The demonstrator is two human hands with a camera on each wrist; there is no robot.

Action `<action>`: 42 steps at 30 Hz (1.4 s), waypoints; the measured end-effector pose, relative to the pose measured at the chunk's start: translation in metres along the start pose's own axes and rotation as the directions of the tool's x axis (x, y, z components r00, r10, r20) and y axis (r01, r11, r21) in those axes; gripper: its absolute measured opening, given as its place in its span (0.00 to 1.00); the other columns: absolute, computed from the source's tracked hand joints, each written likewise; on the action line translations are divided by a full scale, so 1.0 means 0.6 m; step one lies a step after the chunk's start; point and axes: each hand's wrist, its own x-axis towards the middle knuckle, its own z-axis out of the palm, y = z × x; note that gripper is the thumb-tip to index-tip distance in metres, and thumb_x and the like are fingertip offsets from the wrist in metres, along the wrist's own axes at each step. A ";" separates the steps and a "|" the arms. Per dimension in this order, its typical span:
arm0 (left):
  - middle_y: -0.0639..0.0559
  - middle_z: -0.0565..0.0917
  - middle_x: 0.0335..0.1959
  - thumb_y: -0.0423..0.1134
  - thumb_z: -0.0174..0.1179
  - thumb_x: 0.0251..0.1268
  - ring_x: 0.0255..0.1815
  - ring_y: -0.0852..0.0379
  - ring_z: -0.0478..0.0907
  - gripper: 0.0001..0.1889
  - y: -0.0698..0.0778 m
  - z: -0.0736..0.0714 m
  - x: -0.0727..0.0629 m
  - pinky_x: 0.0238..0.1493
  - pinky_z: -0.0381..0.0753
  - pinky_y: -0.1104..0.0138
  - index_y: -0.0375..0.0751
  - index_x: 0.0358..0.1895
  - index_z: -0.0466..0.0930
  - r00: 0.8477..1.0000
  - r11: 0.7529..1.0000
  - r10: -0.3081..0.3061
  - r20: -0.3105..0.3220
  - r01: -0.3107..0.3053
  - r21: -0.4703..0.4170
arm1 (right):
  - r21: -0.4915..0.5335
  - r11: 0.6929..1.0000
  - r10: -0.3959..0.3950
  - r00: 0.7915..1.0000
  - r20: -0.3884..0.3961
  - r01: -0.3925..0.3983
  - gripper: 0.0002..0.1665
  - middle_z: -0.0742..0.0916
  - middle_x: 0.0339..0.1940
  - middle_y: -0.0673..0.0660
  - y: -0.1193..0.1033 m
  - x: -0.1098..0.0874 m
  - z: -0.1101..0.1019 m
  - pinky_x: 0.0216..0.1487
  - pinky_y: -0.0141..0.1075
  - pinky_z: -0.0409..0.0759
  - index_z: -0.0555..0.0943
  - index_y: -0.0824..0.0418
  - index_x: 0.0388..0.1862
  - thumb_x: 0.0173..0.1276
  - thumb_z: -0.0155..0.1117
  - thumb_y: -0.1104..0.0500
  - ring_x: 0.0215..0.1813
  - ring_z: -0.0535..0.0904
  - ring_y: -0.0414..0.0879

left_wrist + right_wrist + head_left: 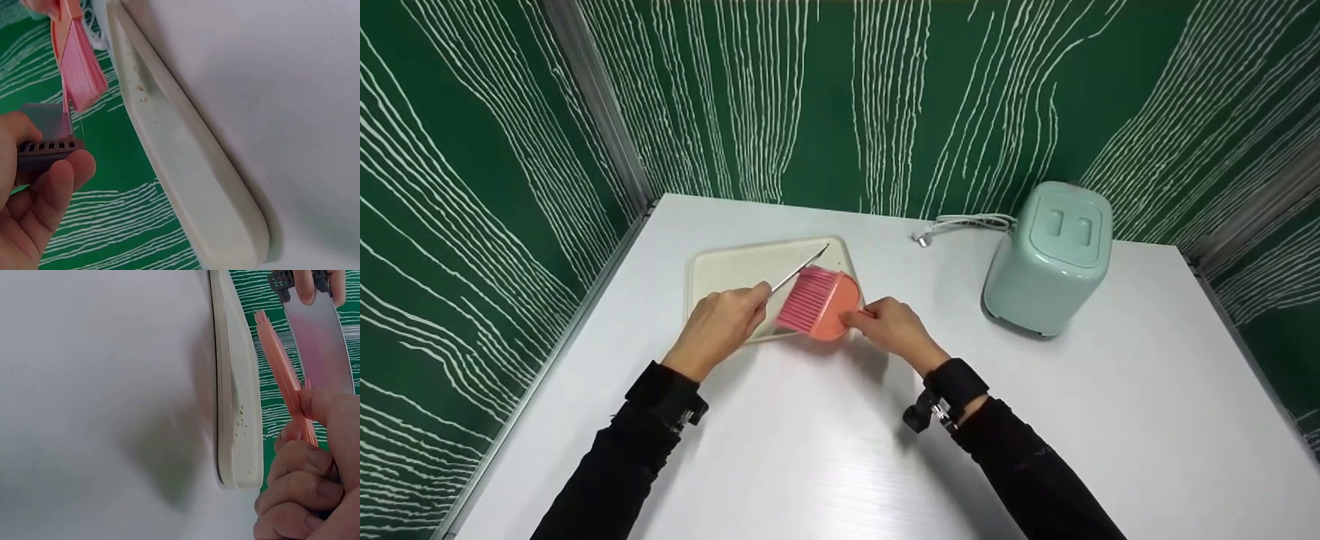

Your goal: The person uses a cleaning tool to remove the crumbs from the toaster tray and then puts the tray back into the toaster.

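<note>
My left hand [724, 322] grips a flat metal blade [320, 337] by its dark slotted handle [53, 149], fingers and thumb pinched round it. My right hand [896, 330] pinches the handle of an orange brush [834, 311] with pink bristles [81, 73]. Over the right part of a cream tray [727, 270], the bristles stand close beside the blade; whether they touch, I cannot tell. Pink shows reflected in the blade in the right wrist view. Small brown crumbs [140, 93] lie at one end inside the tray.
A light green toaster [1050, 259] with a lid stands at the back right of the white table [810, 450]. Its pale cord and plug [922, 238] lie to its left. Behind rises a green wall [825, 112] with white wavy lines.
</note>
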 end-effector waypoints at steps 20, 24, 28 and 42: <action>0.51 0.72 0.17 0.27 0.61 0.72 0.18 0.58 0.62 0.09 -0.006 0.002 -0.003 0.17 0.70 0.57 0.38 0.34 0.72 1.000 0.998 -0.009 0.012 0.008 0.067 | 0.018 1.000 0.025 0.999 -0.038 -0.024 0.33 0.78 0.18 0.45 0.006 -0.004 -0.006 0.31 0.35 0.66 0.72 0.48 0.13 0.74 0.67 0.36 0.26 0.70 0.41; 0.50 0.73 0.17 0.27 0.60 0.73 0.17 0.58 0.62 0.08 -0.007 0.002 -0.005 0.17 0.71 0.56 0.37 0.34 0.72 1.000 0.998 -0.012 0.017 0.011 0.064 | 0.023 0.999 0.027 0.999 -0.034 -0.026 0.32 0.76 0.17 0.44 0.001 -0.005 -0.005 0.31 0.35 0.66 0.72 0.48 0.13 0.73 0.67 0.36 0.25 0.69 0.42; 0.51 0.72 0.17 0.26 0.60 0.72 0.18 0.59 0.61 0.08 -0.004 0.001 -0.005 0.16 0.69 0.58 0.37 0.34 0.73 1.000 0.997 -0.003 0.022 0.002 0.071 | 0.030 0.999 0.021 0.999 -0.043 -0.020 0.32 0.74 0.16 0.43 -0.001 -0.005 -0.004 0.30 0.35 0.66 0.72 0.47 0.13 0.73 0.67 0.35 0.25 0.69 0.42; 0.51 0.74 0.17 0.27 0.62 0.72 0.16 0.58 0.65 0.08 0.004 0.002 -0.002 0.15 0.74 0.56 0.38 0.34 0.74 0.999 0.995 0.021 -0.028 -0.019 0.098 | 0.006 0.999 0.044 0.999 -0.018 -0.044 0.32 0.88 0.27 0.53 0.011 0.000 -0.004 0.35 0.35 0.70 0.82 0.57 0.20 0.74 0.66 0.34 0.30 0.74 0.43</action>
